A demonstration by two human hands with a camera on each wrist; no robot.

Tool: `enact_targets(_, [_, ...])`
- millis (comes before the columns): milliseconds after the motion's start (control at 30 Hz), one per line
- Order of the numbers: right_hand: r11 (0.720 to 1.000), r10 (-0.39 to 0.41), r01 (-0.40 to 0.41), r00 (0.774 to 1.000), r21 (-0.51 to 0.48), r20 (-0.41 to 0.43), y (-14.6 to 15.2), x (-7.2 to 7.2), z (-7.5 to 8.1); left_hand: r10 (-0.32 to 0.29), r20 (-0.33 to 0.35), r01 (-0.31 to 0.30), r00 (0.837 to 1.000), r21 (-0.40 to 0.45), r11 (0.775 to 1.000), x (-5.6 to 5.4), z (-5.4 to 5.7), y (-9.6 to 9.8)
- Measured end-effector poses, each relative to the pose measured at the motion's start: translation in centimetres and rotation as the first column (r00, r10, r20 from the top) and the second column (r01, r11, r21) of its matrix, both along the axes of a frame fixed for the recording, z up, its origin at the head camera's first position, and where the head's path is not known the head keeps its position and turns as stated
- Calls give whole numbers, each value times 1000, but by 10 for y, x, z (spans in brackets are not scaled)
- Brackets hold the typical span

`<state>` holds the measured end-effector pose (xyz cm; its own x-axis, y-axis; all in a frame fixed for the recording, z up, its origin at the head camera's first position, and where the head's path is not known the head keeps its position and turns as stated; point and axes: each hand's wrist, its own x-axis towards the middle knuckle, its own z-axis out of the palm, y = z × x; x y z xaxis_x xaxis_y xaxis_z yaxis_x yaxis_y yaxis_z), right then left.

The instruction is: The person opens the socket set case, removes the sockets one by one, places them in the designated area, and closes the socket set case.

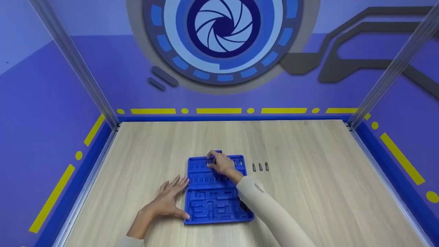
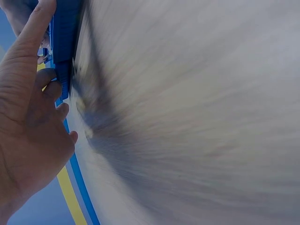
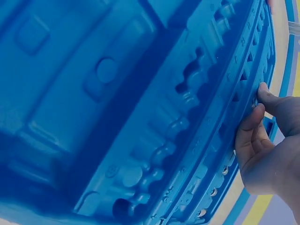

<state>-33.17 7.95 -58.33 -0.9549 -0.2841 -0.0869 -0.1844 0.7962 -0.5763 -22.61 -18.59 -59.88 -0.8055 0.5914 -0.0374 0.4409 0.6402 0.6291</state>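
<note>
Right hand (image 1: 222,164), pinching a bit (image 1: 208,162), part-hides the case (image 1: 202,223) (three loose bits (image 1: 260,167) beside); left hand (image 1: 167,199) splayed

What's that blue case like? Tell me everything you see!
The blue case lies open and flat on the pale table. It looks like moulded plastic, two joined halves full of shaped hollows. A few metal bits sit in its far row. The left hand touches its left side; the right hand is over its far half.
</note>
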Motion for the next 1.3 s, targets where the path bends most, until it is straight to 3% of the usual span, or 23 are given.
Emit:
enact_targets(267, [1000, 1, 0, 999, 18, -33, 4, 6, -4, -4, 14, 5, 1000, -8, 1000, -1, 2, 2])
enact_targets(433, [996, -32, 26, 998, -88, -62, 9, 9, -6, -11, 17, 11, 1000, -7, 1000, -3, 0, 4])
enact_targets(600, [966, -51, 36, 997, -258, -51, 17, 11, -2, -13, 14, 13, 1000, -13, 1000, -4, 0, 5])
enact_targets(833, [917, -71, 97, 994, -387, 81, 34, 13, 7, -24, 14, 24, 1000, -1, 1000, -5, 2, 7])
enact_targets(933, [892, -70, 104, 993, -440, 93, 43, 13, 10, -26, 15, 26, 1000, 2, 1000, -6, 3, 8])
enact_targets(1300, [903, -52, 77, 996, -424, 71, 71, 19, 16, -12, -18, 12, 1000, -13, 1000, -1, 1, 1])
